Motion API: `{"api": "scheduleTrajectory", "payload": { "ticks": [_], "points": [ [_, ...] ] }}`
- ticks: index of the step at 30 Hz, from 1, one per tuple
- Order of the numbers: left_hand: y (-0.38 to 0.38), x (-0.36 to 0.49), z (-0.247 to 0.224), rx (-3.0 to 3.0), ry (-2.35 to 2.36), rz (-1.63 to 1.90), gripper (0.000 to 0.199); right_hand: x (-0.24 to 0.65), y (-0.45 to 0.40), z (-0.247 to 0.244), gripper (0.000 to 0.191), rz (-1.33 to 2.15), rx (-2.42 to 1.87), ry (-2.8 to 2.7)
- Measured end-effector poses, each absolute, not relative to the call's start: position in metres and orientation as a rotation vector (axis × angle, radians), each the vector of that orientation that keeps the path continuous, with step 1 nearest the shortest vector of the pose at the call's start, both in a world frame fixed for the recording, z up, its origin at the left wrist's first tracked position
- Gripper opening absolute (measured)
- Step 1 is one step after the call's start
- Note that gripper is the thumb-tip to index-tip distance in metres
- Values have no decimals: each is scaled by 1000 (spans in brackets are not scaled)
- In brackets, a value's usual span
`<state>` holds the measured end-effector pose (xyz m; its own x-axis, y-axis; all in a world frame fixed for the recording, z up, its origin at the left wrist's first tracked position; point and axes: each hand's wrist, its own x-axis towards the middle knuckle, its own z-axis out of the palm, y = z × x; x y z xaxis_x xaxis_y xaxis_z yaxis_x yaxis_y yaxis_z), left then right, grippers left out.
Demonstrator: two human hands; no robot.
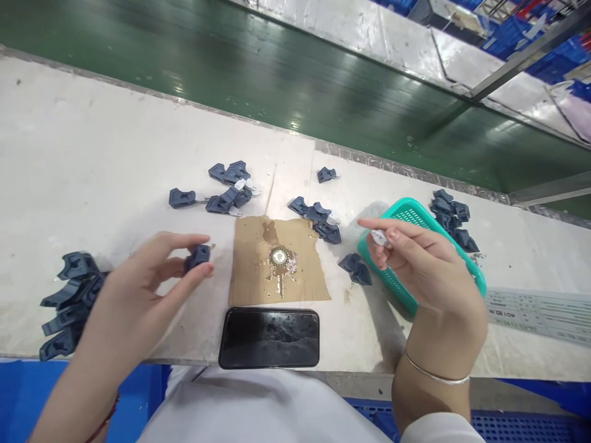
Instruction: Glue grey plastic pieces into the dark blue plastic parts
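Note:
My left hand pinches a small dark blue plastic part between thumb and fingers, just left of a torn piece of cardboard. Over the near-left rim of a green plastic basket, my right hand holds a small whitish translucent piece between thumb and fingers, its index finger stretched out. On the cardboard sits a small round cap with wet, shiny spots about it. Several like blue parts lie beyond the cardboard, some with whitish pieces attached.
A black phone lies at the table's front edge. More blue parts are heaped at far left and beyond the basket. A printed strip lies at right. A green conveyor belt runs along the table's far side.

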<state>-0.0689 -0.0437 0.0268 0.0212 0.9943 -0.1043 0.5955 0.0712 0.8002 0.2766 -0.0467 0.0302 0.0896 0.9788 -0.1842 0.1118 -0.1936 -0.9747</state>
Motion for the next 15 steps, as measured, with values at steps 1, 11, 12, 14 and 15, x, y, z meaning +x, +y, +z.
{"api": "scheduleTrajectory", "payload": {
  "ticks": [1, 11, 12, 14, 15],
  "points": [
    [-43, -65, 23, 1580, 1575, 734, 32, 271, -46, 29, 24, 1299, -1426, -1152],
    [-20, -27, 10, 1274, 1076, 770, 27, 238, -37, 11, 23, 1743, -1154, -943],
    [-16, -24, 11, 1266, 1066, 766, 25, 235, -37, 10, 24, 1753, -1157, -940],
    [-7, -17, 13, 1265, 1046, 767, 22, 231, -37, 7, 26, 1789, -1164, -936],
    [-3, -14, 13, 1272, 1038, 767, 21, 229, -36, 6, 27, 1811, -1164, -931]
  ]
}}
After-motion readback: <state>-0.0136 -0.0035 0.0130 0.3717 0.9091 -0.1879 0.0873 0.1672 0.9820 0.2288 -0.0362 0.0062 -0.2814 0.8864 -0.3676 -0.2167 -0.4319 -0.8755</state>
